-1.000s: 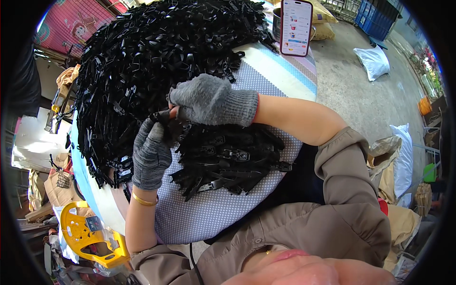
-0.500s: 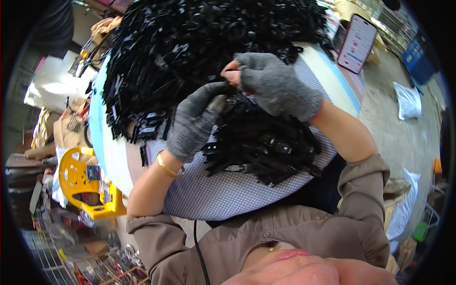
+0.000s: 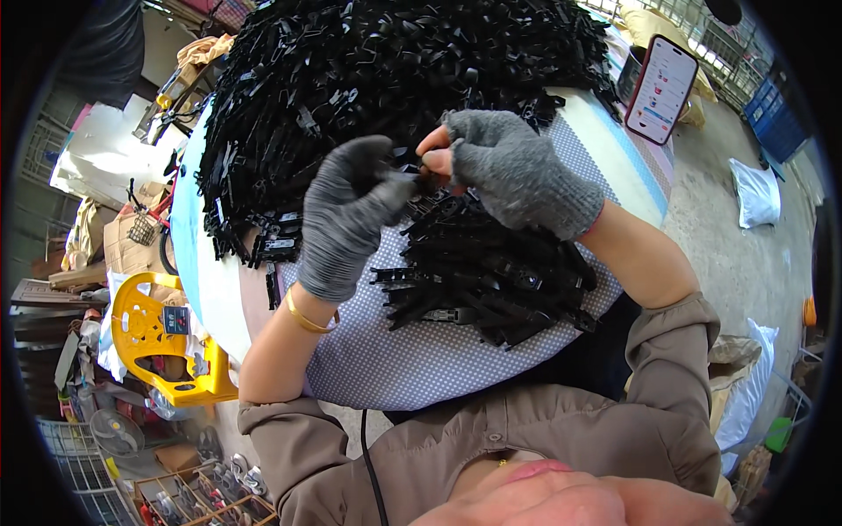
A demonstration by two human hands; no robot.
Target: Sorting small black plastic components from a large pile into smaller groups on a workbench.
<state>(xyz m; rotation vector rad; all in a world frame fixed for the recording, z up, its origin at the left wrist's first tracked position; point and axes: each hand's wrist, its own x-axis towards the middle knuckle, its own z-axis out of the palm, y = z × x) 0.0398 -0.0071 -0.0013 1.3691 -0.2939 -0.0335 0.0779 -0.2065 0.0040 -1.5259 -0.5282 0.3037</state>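
Round table (image 3: pixel 412 368) with a dotted pale cloth fills the centre, its edge blue-white from 9 to 2 o'clock. Huge heap of black plastic parts (image 3: pixel 368 79) covers the table's far half, from 10 to 1 o'clock, spilling down the left rim. Smaller pile of black parts (image 3: pixel 491 272) lies just right of centre, near the person's chest, under the right wrist and apart from the big heap by a narrow strip of cloth. Yellow plastic stool (image 3: pixel 162 346) sits on the floor at 8 o'clock, beside the table edge. Phone (image 3: pixel 662 88) with lit screen stands propped at 1 o'clock on the table rim. Left hand (image 3: pixel 346 219) in a dark grey fingerless glove is at centre, fingers curled closed, pinching one end of a small black part (image 3: pixel 405 176); gold bangle (image 3: pixel 303 316) on that wrist. Right hand (image 3: pixel 500 167) in a lighter grey fingerless glove is just above centre toward 12 o'clock, bare fingertips (image 3: pixel 436 160) closed on the other end of the same small black part. The part is held between both hands above the table, over the gap between heap and pile; its exact shape is too small to tell.
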